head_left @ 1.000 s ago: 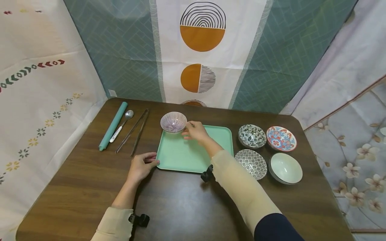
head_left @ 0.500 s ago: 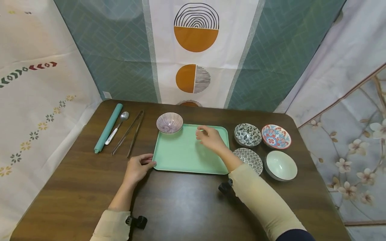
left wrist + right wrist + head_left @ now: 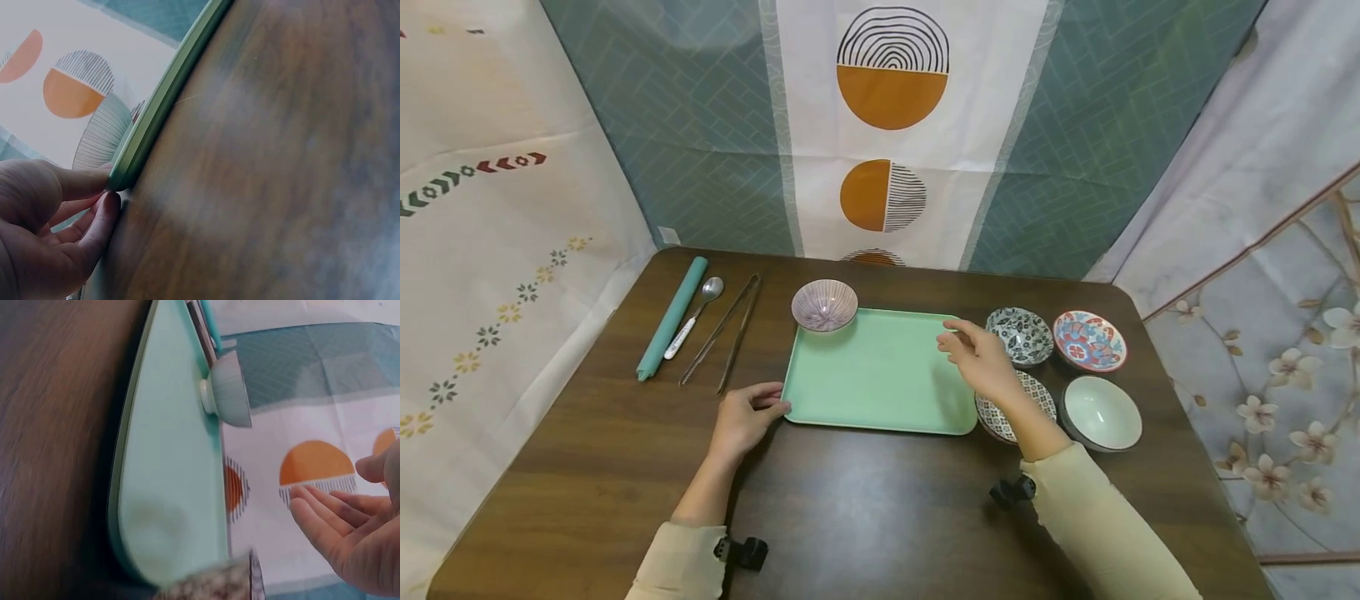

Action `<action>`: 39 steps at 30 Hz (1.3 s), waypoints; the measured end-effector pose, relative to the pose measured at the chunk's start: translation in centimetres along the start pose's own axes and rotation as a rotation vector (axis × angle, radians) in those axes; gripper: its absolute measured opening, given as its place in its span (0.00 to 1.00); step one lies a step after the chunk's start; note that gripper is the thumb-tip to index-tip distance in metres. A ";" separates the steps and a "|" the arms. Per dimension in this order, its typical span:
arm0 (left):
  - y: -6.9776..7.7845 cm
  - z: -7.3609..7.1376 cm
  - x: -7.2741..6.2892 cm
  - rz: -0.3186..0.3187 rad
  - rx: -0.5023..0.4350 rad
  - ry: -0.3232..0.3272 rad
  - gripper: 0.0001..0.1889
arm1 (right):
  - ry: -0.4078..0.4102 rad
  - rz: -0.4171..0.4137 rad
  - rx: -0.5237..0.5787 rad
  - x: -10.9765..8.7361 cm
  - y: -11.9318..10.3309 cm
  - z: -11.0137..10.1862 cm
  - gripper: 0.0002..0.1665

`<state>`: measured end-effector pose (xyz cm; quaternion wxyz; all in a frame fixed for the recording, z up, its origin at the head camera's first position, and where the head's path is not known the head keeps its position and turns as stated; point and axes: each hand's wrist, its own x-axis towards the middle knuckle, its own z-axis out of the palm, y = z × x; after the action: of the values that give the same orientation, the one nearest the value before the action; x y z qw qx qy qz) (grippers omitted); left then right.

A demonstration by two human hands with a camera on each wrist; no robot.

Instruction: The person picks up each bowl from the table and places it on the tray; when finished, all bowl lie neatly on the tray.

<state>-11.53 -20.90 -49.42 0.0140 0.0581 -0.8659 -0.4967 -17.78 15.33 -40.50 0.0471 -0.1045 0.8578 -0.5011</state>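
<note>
A mint-green tray [image 3: 880, 375] lies on the brown table. My left hand [image 3: 743, 423] pinches its near left corner between thumb and fingers, as the left wrist view shows at the tray edge [image 3: 153, 106]. On the tray's far left corner stands a purple-striped bowl [image 3: 824, 305], its side and foot seen in the right wrist view. My right hand [image 3: 981, 362] hangs above the tray's right edge with nothing in it, fingers extended and thumb apart. Beneath its wrist, a grey-checked bowl [image 3: 1043, 393] is partly hidden. Beside the fingers stands a black-and-white floral bowl [image 3: 1019, 333].
A red-and-blue patterned bowl [image 3: 1090, 340] and a plain pale bowl [image 3: 1103, 412] stand farther right. Left of the tray lie metal tongs [image 3: 741, 333], a spoon [image 3: 694, 318] and a rolled teal cloth or mat [image 3: 672, 319]. Hanging fabric backs the table.
My right hand has let go of the purple-striped bowl at the tray's far left corner and moved right across the tray. The left hand has stayed at its corner.
</note>
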 end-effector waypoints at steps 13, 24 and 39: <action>0.0 0.1 0.4 0.002 -0.009 0.005 0.17 | 0.226 -0.084 -0.180 -3.6 2.4 -4.2 0.25; 0.1 0.1 0.2 -0.014 -0.002 -0.007 0.18 | 0.372 -0.130 -0.218 -6.7 5.5 -7.3 0.22; 0.0 0.1 0.1 -0.012 0.001 -0.012 0.18 | 0.601 -0.091 -0.377 -9.8 9.6 -11.9 0.18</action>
<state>-11.64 -20.85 -49.46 0.0056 0.0601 -0.8657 -0.4969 -11.76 32.21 -43.24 -0.2498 0.0027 0.9052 -0.3438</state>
